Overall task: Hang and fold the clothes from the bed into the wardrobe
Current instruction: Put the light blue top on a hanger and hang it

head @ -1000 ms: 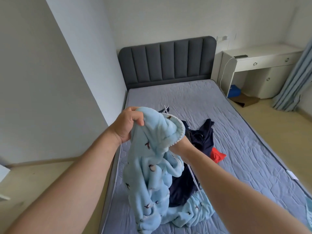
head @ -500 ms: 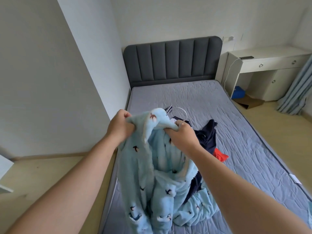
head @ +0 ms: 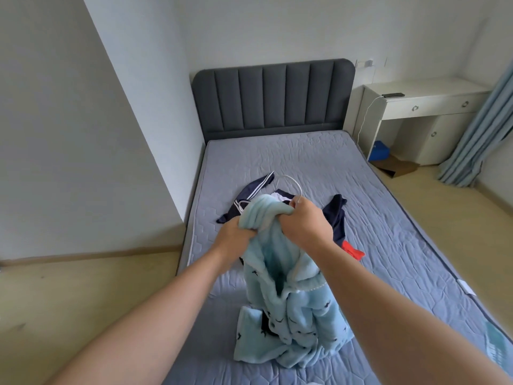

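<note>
As the left hand [head: 236, 237] grips a fluffy light-blue garment [head: 291, 309], the right hand [head: 306, 226] clenches it. Navy clothes [head: 335, 218] lie at twelve o'clock.

We have a single wide-angle view, worn on the head, set above the near end of the bed [head: 305, 157] and facing forward and down along the mattress toward the dark headboard [head: 273, 95] at the far wall. It sits close over the work: both forearms enter from the bottom edge, and the left hand [head: 233, 236] and right hand [head: 305, 226] grip the light blue garment [head: 294, 315] near mid-frame. At the margins we see the wall at left, the white desk [head: 424, 102] and the curtain [head: 477, 129] at right.
</note>
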Tool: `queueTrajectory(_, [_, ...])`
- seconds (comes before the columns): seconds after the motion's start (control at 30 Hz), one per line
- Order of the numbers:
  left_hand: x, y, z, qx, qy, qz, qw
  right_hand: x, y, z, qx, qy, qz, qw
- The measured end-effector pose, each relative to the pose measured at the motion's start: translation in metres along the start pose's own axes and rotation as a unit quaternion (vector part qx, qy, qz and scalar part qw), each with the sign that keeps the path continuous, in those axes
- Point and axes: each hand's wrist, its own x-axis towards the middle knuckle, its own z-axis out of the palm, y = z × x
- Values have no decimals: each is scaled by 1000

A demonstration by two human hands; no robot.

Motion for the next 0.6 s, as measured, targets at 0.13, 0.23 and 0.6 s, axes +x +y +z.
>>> queueTrajectory(0.13, [4, 15, -5, -104, -60, -21, 993, 7, 17, -10, 16, 8, 16, 1000])
queueTrajectory(0.23, [5, 38, -13, -95, -119, -19, 988, 10, 27, -16, 42, 1, 34, 999])
queueTrajectory(0.6, [16, 67, -20, -86, -37, -152, 984, 10, 14, -23, 331, 45, 40, 942])
